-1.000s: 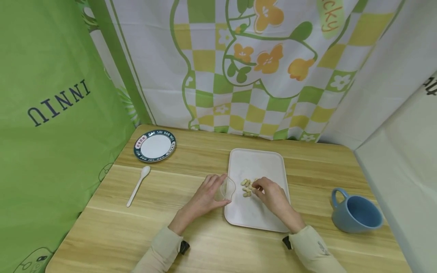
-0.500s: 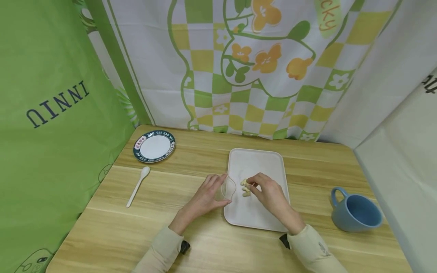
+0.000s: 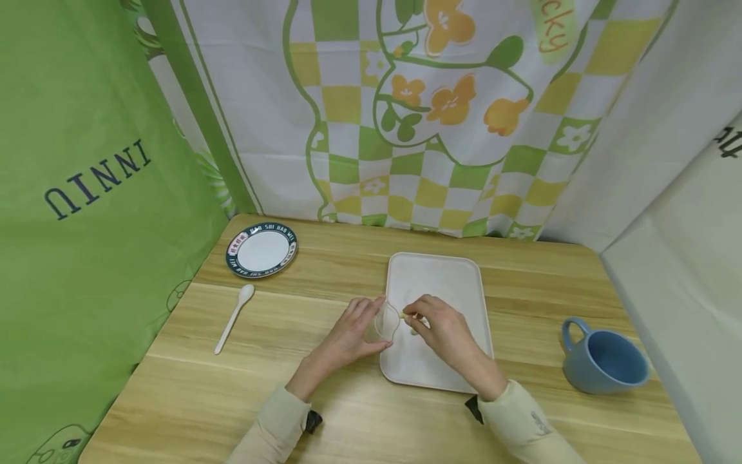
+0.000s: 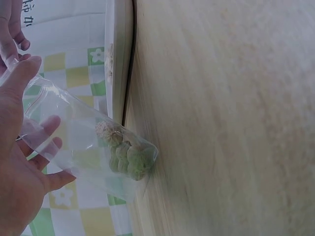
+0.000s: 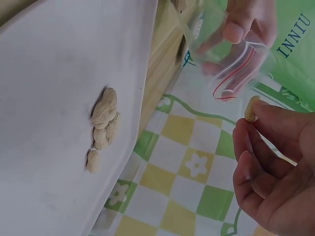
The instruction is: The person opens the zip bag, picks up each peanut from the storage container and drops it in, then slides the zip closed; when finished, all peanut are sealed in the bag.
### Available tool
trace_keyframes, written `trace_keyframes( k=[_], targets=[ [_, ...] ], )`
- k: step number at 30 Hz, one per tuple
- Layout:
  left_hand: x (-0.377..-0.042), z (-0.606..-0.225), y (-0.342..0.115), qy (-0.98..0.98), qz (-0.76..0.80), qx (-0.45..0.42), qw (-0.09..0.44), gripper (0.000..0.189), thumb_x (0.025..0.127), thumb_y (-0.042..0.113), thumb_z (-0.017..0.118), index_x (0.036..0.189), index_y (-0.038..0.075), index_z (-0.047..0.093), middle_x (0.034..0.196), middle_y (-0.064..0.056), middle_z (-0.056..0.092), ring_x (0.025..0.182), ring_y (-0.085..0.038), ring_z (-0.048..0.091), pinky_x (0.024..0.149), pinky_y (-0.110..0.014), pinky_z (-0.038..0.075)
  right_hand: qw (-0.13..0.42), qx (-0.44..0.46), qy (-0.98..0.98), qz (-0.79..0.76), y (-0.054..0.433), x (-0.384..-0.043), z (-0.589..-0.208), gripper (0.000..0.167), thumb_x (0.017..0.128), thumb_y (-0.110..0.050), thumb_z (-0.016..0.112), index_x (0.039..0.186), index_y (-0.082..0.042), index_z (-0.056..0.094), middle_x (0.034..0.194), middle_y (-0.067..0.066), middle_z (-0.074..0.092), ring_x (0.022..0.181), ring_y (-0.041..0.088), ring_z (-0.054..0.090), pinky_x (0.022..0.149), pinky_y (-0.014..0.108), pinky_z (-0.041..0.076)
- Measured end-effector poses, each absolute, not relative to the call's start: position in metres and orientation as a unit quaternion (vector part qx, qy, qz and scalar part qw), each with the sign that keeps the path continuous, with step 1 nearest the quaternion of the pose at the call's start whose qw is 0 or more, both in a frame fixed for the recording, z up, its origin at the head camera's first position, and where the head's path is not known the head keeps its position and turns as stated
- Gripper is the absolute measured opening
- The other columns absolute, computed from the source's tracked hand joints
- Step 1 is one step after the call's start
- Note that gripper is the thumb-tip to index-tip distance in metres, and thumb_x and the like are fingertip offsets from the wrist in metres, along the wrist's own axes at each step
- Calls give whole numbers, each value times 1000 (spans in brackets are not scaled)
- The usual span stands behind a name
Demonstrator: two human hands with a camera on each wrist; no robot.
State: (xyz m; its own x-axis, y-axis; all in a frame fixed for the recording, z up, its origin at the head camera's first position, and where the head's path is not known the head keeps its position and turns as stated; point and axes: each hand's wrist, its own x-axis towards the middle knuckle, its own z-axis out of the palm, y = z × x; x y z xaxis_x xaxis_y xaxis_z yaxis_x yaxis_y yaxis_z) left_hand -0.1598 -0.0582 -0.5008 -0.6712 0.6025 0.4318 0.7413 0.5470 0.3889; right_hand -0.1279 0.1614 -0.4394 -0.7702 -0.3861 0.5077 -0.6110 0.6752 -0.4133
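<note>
My left hand [image 3: 353, 328] holds a clear zip bag [image 4: 74, 128] with its mouth spread apart, at the left edge of the white tray [image 3: 431, 277]. Several peanuts [image 4: 129, 158] lie in the bottom of the bag, seen in the left wrist view. A peanut [image 5: 251, 109] is pinched between thumb and fingertip of my right hand [image 3: 443, 328], right by the bag's mouth. In the right wrist view a red line runs along the bag's zip. Several more peanuts [image 5: 104, 120] lie on the tray, partly hidden by my right hand in the head view.
A white plate with a dark patterned rim [image 3: 234, 263] stands at the table's back left, with a white spoon [image 3: 234, 319] in front of it. To the right is a blue mug [image 3: 603, 364]. Patterned curtains [image 3: 406, 129] hang behind the table.
My right hand has picked a peanut from the tray and moved left with it to the bag's mouth. The left hand and bag stay in place.
</note>
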Motion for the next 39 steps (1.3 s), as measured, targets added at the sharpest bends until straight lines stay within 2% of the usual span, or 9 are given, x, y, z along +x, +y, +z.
trace_keyframes(
  k=[7, 12, 20, 28, 33, 39],
  targets=[
    [-159, -501, -56, -869, -280, -388, 123, 83, 75, 32, 82, 140, -1, 42, 115, -10, 54, 112, -27, 48, 96, -39, 46, 174, 279, -905, 270, 155, -126, -438, 14, 79, -7, 78, 90, -11, 71, 85, -4, 65, 77, 11, 61, 62, 26, 52],
    [-159, -500, -55, -870, -274, -389, 128, 84, 75, 34, 82, 141, 1, 41, 115, -10, 54, 112, -27, 48, 95, -38, 46, 163, 277, -912, 254, 151, -126, -439, 14, 78, -7, 79, 89, -10, 72, 83, -3, 64, 72, 11, 58, 60, 26, 51],
    [-158, -497, -54, -867, -276, -393, 129, 83, 75, 32, 82, 140, -1, 42, 115, -10, 55, 111, -27, 48, 94, -38, 46, 167, 286, -915, 230, 147, -127, -441, 15, 76, -6, 80, 88, -9, 72, 83, -2, 63, 70, 12, 56, 59, 27, 50],
    [-156, -498, -54, -872, -278, -388, 109, 82, 77, 32, 81, 141, -1, 41, 118, -11, 54, 113, -26, 47, 95, -38, 46, 154, 284, -914, 244, 145, -126, -444, 12, 79, -9, 79, 88, -8, 72, 81, -2, 62, 71, 12, 58, 59, 25, 50],
    [-156, -499, -55, -872, -275, -388, 113, 83, 77, 33, 81, 141, -1, 41, 117, -11, 54, 113, -26, 47, 95, -37, 45, 175, 279, -907, 262, 153, -130, -439, 7, 82, -9, 76, 88, -9, 72, 82, -4, 62, 71, 9, 57, 57, 22, 50],
    [-156, -498, -57, -876, -264, -384, 123, 85, 75, 34, 82, 141, -1, 41, 114, -10, 54, 111, -26, 47, 96, -37, 44, 209, 241, -901, 293, 180, -148, -439, 3, 85, -7, 72, 87, -7, 72, 80, -2, 64, 70, 11, 59, 58, 28, 50]
  ],
)
